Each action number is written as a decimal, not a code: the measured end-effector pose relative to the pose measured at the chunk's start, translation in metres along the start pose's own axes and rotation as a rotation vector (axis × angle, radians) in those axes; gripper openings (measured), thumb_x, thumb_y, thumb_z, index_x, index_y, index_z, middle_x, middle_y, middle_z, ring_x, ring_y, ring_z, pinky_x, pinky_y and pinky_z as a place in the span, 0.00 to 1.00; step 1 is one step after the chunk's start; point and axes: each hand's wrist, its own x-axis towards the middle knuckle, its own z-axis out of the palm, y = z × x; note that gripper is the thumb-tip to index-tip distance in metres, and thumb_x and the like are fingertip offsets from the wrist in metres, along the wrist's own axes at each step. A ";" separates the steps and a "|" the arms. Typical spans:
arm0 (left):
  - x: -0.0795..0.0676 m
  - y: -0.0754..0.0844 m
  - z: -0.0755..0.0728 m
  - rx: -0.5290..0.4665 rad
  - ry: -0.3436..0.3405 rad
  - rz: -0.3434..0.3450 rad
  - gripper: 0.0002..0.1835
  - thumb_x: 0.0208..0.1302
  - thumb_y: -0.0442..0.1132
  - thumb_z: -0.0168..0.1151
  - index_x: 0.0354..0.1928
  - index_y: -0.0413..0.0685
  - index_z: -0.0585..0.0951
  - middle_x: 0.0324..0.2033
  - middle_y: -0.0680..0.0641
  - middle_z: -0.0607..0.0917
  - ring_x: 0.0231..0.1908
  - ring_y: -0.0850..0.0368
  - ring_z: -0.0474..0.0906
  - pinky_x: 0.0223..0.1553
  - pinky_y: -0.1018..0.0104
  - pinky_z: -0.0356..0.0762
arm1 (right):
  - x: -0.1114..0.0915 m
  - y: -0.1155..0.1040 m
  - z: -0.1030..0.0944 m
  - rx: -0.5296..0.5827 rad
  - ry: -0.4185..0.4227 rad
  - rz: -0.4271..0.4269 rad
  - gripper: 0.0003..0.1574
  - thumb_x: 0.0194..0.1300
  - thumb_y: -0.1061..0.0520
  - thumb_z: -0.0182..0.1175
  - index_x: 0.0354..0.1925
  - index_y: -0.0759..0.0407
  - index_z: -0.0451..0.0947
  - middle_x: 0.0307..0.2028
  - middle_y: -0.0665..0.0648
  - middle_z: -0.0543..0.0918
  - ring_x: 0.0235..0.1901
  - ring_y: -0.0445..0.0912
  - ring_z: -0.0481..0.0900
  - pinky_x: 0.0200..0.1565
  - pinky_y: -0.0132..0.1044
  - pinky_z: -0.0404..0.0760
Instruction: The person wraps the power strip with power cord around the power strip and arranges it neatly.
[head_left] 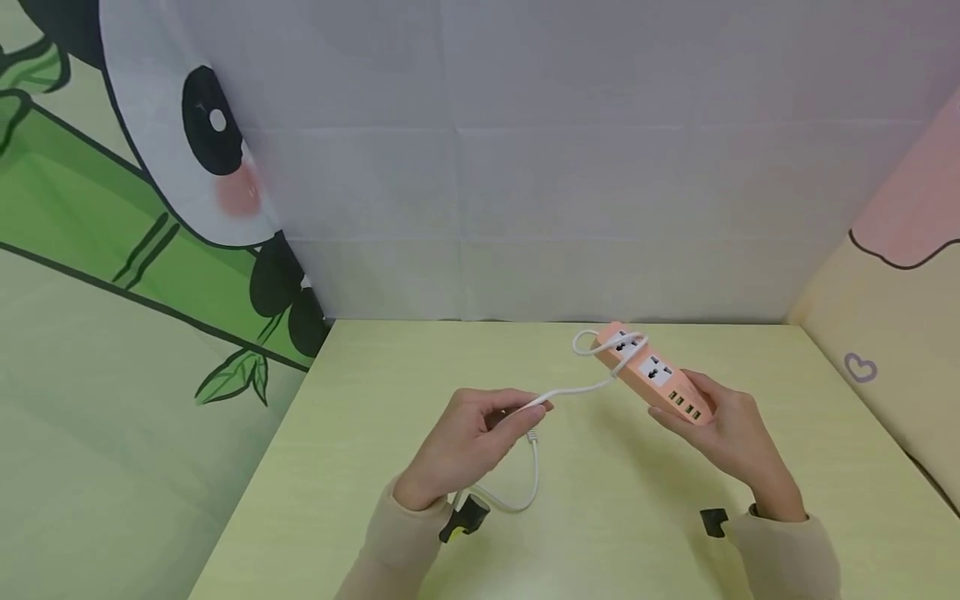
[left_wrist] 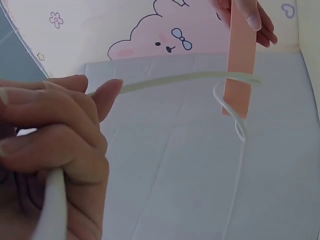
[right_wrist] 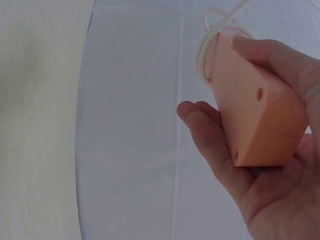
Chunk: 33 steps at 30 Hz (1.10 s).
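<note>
- Head view shows the right hand (head_left: 731,437) gripping the near end of a salmon-pink plastic power strip (head_left: 651,375) with white sockets, raised above the pale yellow-green surface (head_left: 615,517). The far end of the strip tilts away, toward the grey cloth backdrop (head_left: 570,167), so its socket face stays visible.
- A thin white cable (head_left: 573,390) is looped around the far end of the power strip and then runs left of the strip to the left hand (head_left: 468,446), which pinches it between thumb and curled fingers. The line between the two hands looks nearly tight, I judge to keep the loops from slipping.
- Below the left hand, the rest of the cable hangs in a slack curve onto the surface.
- Right wrist view shows the fingers (right_wrist: 202,130) under the strip and the thumb on its upper side, so the grip is a clamp.
- Room: left of the power strip and nearer than it the surface is bare; behind it the backdrop stands near, and to its right a cream printed side panel (head_left: 885,367) closes the space.
</note>
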 end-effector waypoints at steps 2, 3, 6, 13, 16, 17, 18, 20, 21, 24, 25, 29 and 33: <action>0.000 0.001 -0.001 0.007 -0.002 0.009 0.09 0.73 0.40 0.62 0.46 0.49 0.89 0.24 0.54 0.79 0.20 0.68 0.62 0.23 0.76 0.63 | 0.000 -0.001 0.000 -0.005 0.002 -0.006 0.37 0.57 0.48 0.76 0.61 0.60 0.78 0.33 0.56 0.84 0.24 0.38 0.70 0.25 0.31 0.70; -0.001 0.002 -0.002 0.014 -0.005 0.012 0.08 0.73 0.40 0.62 0.45 0.49 0.89 0.24 0.54 0.79 0.20 0.68 0.62 0.23 0.76 0.63 | 0.000 -0.001 -0.001 -0.007 0.000 -0.007 0.37 0.57 0.48 0.76 0.61 0.60 0.78 0.32 0.56 0.84 0.24 0.38 0.70 0.25 0.31 0.70; -0.003 0.003 -0.004 0.061 -0.007 0.038 0.07 0.72 0.38 0.63 0.45 0.50 0.89 0.27 0.54 0.83 0.21 0.68 0.64 0.23 0.76 0.66 | -0.002 -0.003 0.000 -0.021 -0.004 -0.014 0.38 0.57 0.47 0.76 0.61 0.61 0.77 0.33 0.56 0.84 0.24 0.38 0.70 0.25 0.31 0.70; -0.004 0.004 -0.015 0.195 0.039 0.090 0.05 0.71 0.39 0.65 0.41 0.52 0.89 0.23 0.56 0.81 0.20 0.68 0.65 0.23 0.76 0.66 | -0.008 -0.007 0.001 -0.049 -0.002 0.001 0.38 0.57 0.47 0.76 0.60 0.63 0.77 0.33 0.57 0.85 0.24 0.39 0.70 0.25 0.31 0.70; -0.004 0.006 -0.019 0.234 0.056 0.100 0.04 0.70 0.40 0.66 0.39 0.52 0.89 0.21 0.58 0.78 0.20 0.69 0.65 0.23 0.76 0.65 | -0.011 -0.008 0.001 -0.052 -0.004 0.008 0.39 0.57 0.47 0.76 0.61 0.63 0.77 0.35 0.59 0.86 0.25 0.39 0.71 0.26 0.31 0.70; -0.004 0.006 -0.020 0.251 0.061 0.103 0.04 0.69 0.40 0.66 0.38 0.52 0.89 0.20 0.58 0.77 0.19 0.69 0.64 0.23 0.76 0.64 | -0.012 -0.008 0.001 -0.051 -0.008 0.014 0.39 0.57 0.47 0.76 0.61 0.64 0.77 0.36 0.60 0.86 0.26 0.40 0.71 0.26 0.31 0.70; -0.004 0.006 -0.021 0.267 0.066 0.105 0.04 0.69 0.39 0.67 0.38 0.52 0.89 0.20 0.59 0.76 0.19 0.69 0.63 0.23 0.76 0.63 | -0.012 -0.009 0.001 -0.052 -0.016 0.022 0.40 0.57 0.46 0.76 0.61 0.64 0.77 0.37 0.60 0.86 0.26 0.40 0.72 0.26 0.30 0.70; -0.002 0.007 -0.022 0.294 0.070 0.111 0.04 0.68 0.39 0.67 0.36 0.51 0.89 0.19 0.59 0.76 0.19 0.69 0.63 0.22 0.76 0.62 | -0.012 -0.010 -0.001 -0.050 -0.034 0.036 0.41 0.58 0.45 0.76 0.62 0.64 0.76 0.39 0.61 0.87 0.27 0.41 0.72 0.27 0.30 0.71; -0.001 0.008 -0.023 0.305 0.068 0.114 0.04 0.68 0.39 0.67 0.36 0.51 0.89 0.19 0.60 0.76 0.19 0.70 0.62 0.22 0.76 0.62 | -0.011 -0.011 -0.002 -0.051 -0.043 0.043 0.41 0.58 0.45 0.76 0.62 0.64 0.76 0.40 0.61 0.87 0.27 0.41 0.72 0.27 0.30 0.70; 0.003 0.010 -0.025 0.313 0.054 0.122 0.04 0.67 0.39 0.68 0.34 0.52 0.88 0.19 0.60 0.77 0.18 0.70 0.62 0.21 0.76 0.61 | -0.011 -0.012 -0.003 -0.047 -0.074 0.058 0.41 0.58 0.43 0.75 0.63 0.62 0.76 0.39 0.60 0.86 0.27 0.41 0.72 0.27 0.31 0.70; 0.004 0.011 -0.025 0.311 0.050 0.126 0.04 0.67 0.38 0.68 0.34 0.52 0.88 0.19 0.60 0.77 0.18 0.70 0.62 0.21 0.76 0.61 | -0.011 -0.013 -0.003 -0.044 -0.083 0.060 0.41 0.58 0.43 0.75 0.62 0.62 0.76 0.39 0.59 0.86 0.27 0.41 0.72 0.27 0.31 0.71; 0.008 0.014 -0.025 0.296 0.040 0.136 0.04 0.67 0.37 0.67 0.34 0.52 0.88 0.20 0.59 0.78 0.19 0.69 0.63 0.22 0.76 0.62 | -0.012 -0.014 -0.004 -0.037 -0.113 0.070 0.40 0.59 0.42 0.74 0.62 0.62 0.77 0.37 0.56 0.86 0.27 0.39 0.72 0.27 0.31 0.71; 0.011 0.016 -0.023 0.290 0.024 0.168 0.03 0.67 0.35 0.67 0.37 0.50 0.88 0.23 0.57 0.79 0.22 0.68 0.67 0.25 0.76 0.67 | -0.015 -0.014 -0.004 -0.024 -0.159 0.069 0.41 0.59 0.43 0.74 0.62 0.64 0.76 0.35 0.54 0.85 0.27 0.38 0.72 0.27 0.30 0.71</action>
